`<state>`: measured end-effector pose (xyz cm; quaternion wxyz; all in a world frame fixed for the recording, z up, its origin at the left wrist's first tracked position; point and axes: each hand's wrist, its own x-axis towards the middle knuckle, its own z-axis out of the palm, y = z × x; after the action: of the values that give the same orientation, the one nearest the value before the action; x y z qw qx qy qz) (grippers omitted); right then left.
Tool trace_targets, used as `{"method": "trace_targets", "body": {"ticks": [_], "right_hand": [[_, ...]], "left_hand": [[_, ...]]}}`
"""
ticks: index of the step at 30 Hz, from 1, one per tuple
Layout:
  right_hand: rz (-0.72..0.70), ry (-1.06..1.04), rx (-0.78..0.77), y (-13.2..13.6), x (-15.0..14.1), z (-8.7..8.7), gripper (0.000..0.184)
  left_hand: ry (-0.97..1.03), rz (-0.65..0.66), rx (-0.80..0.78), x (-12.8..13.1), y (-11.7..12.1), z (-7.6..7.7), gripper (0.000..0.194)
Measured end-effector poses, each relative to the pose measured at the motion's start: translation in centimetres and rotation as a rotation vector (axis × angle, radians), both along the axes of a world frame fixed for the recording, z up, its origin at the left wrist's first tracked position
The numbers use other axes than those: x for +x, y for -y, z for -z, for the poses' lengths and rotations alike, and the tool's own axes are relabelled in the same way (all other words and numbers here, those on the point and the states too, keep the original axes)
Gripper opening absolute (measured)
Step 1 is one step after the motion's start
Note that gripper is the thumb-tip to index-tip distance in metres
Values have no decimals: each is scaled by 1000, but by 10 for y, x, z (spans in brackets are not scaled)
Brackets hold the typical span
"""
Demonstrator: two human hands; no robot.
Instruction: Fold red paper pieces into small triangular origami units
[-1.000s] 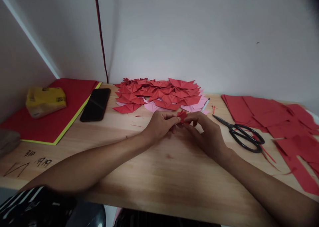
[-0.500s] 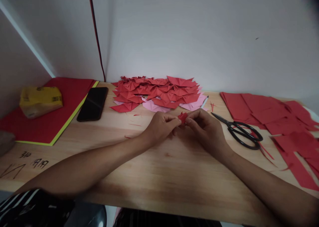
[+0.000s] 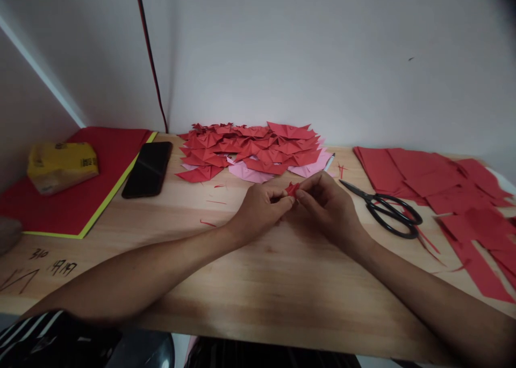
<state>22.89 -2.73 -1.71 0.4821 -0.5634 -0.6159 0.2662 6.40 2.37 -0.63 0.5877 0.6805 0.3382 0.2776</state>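
A small piece of folded red paper (image 3: pixel 292 189) is pinched between both hands above the middle of the table. My left hand (image 3: pixel 264 204) is closed on its left side, thumb pressing against the fingers. From the right, my right hand (image 3: pixel 328 204) grips the other side between thumb and fingertips. The fingers cover much of the paper, so its exact shape is hidden. Just beyond the hands lies a heap of folded red paper shapes (image 3: pixel 250 147), with several pink ones (image 3: pixel 248 171) at its lower edge.
Black-handled scissors (image 3: pixel 387 209) lie right of my hands, beside stacked red paper sheets (image 3: pixel 423 177) and thin scraps. A pen (image 3: pixel 330 162) rests by the heap. Left are a phone (image 3: pixel 147 169), large red sheets (image 3: pixel 108 182) and a yellow package (image 3: pixel 62 166). A wall (image 3: pixel 322 50) stands behind.
Both hands still hold the folded red paper. The right hand has shifted slightly, its fingers raised a little over the paper. The whole view has moved slightly.
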Motion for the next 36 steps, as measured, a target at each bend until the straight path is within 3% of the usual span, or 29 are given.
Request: {"method": "trace_targets", "body": {"ticks": [4,9,13,23,28,36], "right_hand": [[10,-88,-48,-3,3,0,8],[-97,138,-122,-2,7,-6,21],[-178,216,-161,0,8,-8,18],[-303,85,-228,-4,13,-11,18],[-214,87,-243,-2,8,-10,18],[-237,13,-297,-3,6,-11,24]], "left_hand": [[0,-32,-10,0,-1,1,27],[39,-32,-7,-2,-2,5,28],[11,-5,66,-3,-2,5,29],[20,29,-48,-2,-7,8,20],[-23,21,68,-3,-5,3,24],[-8,70,150,-3,-6,1,24]]}}
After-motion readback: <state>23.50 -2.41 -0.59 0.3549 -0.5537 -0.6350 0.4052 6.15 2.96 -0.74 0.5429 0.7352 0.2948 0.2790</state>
